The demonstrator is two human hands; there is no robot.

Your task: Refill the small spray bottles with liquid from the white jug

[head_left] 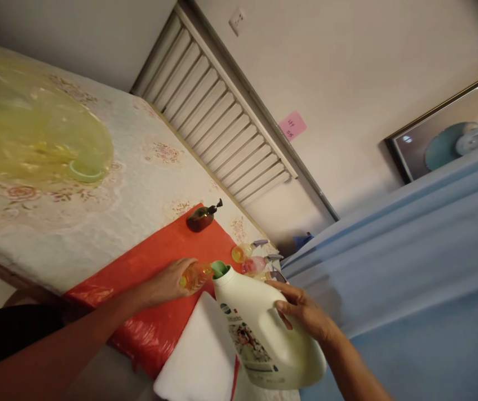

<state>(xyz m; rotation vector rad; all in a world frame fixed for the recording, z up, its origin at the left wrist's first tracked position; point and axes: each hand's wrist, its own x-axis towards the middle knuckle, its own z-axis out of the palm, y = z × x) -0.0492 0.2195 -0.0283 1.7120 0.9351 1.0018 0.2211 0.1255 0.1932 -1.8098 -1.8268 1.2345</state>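
My right hand is wrapped round the handle of a large pale detergent jug, which tilts to the left. Its green-lined mouth meets the neck of a small clear bottle with orange-yellow contents. Around that bottle my left hand is closed. Whether liquid is flowing between them I cannot tell. Just beyond the jug stand several small bottles with grey tops, among them a yellow one and a pink one. Farther back lies a dark pump bottle.
A red plastic sheet covers part of the flowered tablecloth. A folded white towel is near the jug. At far left sits a yellow translucent bag. A slatted railing borders the table; a blue curtain hangs at right.
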